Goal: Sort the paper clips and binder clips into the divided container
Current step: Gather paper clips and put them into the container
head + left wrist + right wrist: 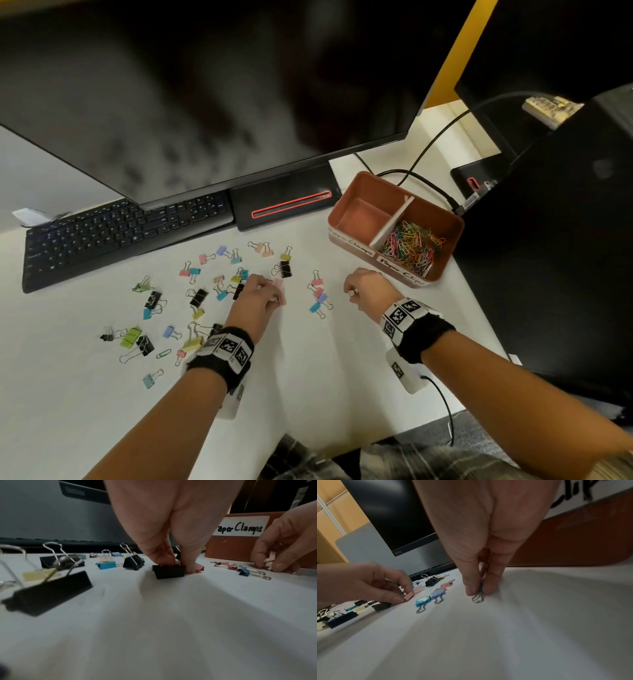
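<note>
On the white worktop (308, 359), the left hand (255, 298) has its fingers (154, 555) curled onto a black binder clip (169, 571), with a pink binder clip (199, 568) touching them. The right hand (368, 286) pinches a small clip (478, 599) by its wire handles. Just beyond the right fingers stands the brown divided container (346, 202), labelled "Paper Clamps" (240, 528); colourful paper clips (411, 245) fill one compartment.
</note>
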Demonstrator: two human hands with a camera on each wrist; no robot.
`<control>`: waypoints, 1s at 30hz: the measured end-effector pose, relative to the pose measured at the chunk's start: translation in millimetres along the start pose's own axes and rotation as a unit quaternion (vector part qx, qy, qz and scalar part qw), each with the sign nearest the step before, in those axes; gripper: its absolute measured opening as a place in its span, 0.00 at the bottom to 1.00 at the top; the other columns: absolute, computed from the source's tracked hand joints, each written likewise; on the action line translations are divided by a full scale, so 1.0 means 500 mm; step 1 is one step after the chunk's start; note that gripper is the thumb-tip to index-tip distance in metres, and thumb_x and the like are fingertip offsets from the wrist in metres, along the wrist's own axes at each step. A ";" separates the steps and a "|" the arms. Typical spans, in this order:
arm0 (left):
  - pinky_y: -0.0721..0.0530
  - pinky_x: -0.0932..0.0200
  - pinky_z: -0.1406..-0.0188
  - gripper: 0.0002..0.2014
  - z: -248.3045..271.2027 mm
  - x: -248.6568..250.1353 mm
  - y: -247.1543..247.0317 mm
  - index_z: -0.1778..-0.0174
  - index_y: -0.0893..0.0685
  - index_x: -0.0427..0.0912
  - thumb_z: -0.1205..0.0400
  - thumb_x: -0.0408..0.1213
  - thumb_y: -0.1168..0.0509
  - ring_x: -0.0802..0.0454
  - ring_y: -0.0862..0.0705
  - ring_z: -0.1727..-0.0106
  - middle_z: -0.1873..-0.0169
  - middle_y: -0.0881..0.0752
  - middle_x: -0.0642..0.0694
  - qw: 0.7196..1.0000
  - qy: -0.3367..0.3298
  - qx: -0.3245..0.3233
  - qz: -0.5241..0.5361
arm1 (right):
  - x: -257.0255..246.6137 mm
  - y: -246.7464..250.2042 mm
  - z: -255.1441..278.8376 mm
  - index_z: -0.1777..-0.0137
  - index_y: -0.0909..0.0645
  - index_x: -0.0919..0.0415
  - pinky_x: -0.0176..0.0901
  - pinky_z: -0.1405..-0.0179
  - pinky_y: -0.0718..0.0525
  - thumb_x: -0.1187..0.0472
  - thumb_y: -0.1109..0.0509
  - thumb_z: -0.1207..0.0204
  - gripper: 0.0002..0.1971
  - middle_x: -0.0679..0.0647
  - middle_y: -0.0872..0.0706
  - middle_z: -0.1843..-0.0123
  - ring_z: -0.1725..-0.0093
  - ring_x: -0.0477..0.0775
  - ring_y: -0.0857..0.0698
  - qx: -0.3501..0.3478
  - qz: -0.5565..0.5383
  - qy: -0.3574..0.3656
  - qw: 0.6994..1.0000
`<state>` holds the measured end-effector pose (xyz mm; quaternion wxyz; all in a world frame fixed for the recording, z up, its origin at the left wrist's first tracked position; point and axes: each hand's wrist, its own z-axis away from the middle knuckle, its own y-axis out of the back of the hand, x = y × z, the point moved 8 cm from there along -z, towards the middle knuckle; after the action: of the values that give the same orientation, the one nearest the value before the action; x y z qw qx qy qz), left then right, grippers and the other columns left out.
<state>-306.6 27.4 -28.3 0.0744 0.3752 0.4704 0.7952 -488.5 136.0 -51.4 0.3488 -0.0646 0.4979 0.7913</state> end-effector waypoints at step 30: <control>0.22 0.62 0.51 0.17 -0.036 -0.020 0.019 0.72 0.23 0.56 0.29 0.30 0.26 0.63 0.24 0.58 0.58 0.22 0.49 0.993 -0.087 -0.027 0.070 | -0.082 0.102 0.053 0.50 0.16 0.62 0.35 0.51 0.22 0.67 0.31 0.25 0.06 0.56 0.16 0.45 0.53 0.52 0.17 0.099 -0.033 0.077 0.992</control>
<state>-309.5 5.2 -30.9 0.0691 0.4729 0.4134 0.7751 -482.7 124.9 18.2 0.3398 -0.1064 0.5971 0.7188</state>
